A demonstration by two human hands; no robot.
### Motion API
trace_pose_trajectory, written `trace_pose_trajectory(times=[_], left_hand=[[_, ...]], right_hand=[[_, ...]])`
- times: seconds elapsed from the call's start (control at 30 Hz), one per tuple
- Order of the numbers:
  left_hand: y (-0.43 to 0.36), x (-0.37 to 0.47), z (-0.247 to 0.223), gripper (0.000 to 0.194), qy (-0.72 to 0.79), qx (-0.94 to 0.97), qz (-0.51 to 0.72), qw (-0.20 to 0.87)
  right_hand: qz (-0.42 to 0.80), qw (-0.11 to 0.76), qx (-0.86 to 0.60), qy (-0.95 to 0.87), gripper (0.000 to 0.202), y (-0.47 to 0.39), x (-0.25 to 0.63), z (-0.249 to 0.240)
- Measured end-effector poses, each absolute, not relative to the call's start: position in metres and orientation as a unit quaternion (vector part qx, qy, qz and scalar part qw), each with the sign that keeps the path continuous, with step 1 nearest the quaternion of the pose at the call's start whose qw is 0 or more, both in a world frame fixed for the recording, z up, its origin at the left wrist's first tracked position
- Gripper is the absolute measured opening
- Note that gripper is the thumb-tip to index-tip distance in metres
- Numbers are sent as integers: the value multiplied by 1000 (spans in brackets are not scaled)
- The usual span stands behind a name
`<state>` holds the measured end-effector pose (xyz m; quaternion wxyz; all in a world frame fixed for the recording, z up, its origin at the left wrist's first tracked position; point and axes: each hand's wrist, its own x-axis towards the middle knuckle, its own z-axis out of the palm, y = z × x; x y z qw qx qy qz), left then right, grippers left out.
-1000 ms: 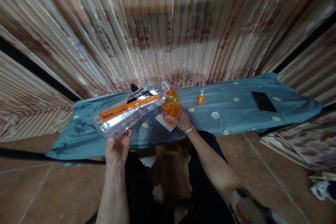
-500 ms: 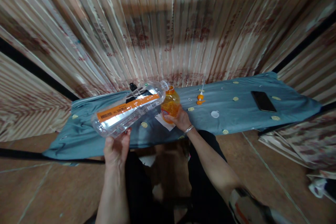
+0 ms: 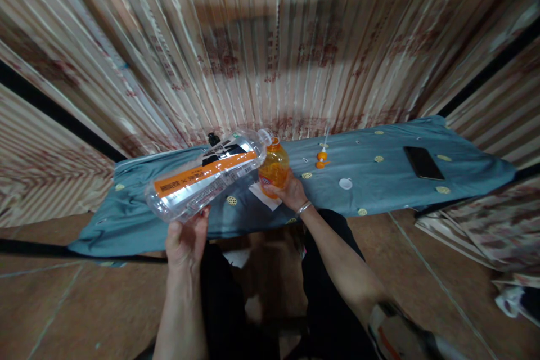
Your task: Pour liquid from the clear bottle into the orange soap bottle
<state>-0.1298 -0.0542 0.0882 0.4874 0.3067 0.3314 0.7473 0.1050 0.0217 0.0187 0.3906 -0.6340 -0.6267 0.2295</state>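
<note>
My left hand [image 3: 187, 236] is closed on the lower end of a large clear plastic bottle [image 3: 206, 174] with an orange and silver label. The bottle leans over, its mouth up at the right, right by the open neck of an orange see-through bottle [image 3: 276, 164]. My right hand [image 3: 291, 192] is wrapped round the lower right side of that orange bottle, which stands upright over a white paper [image 3: 266, 197]. An orange pump top [image 3: 322, 157] with a pale tube lies to the right of it. I cannot make out liquid passing between the mouths.
Blue patterned cloth covers the narrow table [image 3: 371, 197]. A white round lid [image 3: 345, 183] and a black phone [image 3: 423, 162] lie toward the right. Behind the clear bottle is a small black object [image 3: 213, 139]. A pleated curtain [image 3: 270, 50] hangs along the back.
The base of the clear bottle has shifted very slightly left, its mouth staying at the orange bottle's neck. My right hand and the orange bottle have stayed in place.
</note>
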Motion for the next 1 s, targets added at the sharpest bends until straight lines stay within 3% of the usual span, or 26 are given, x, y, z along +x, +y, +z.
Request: trace_pose_trajectory(times=[1.0], left_hand=[[-53, -130, 86, 52, 321, 304, 760, 478]], right_hand=[[198, 397, -629, -639, 66, 24, 106, 11]])
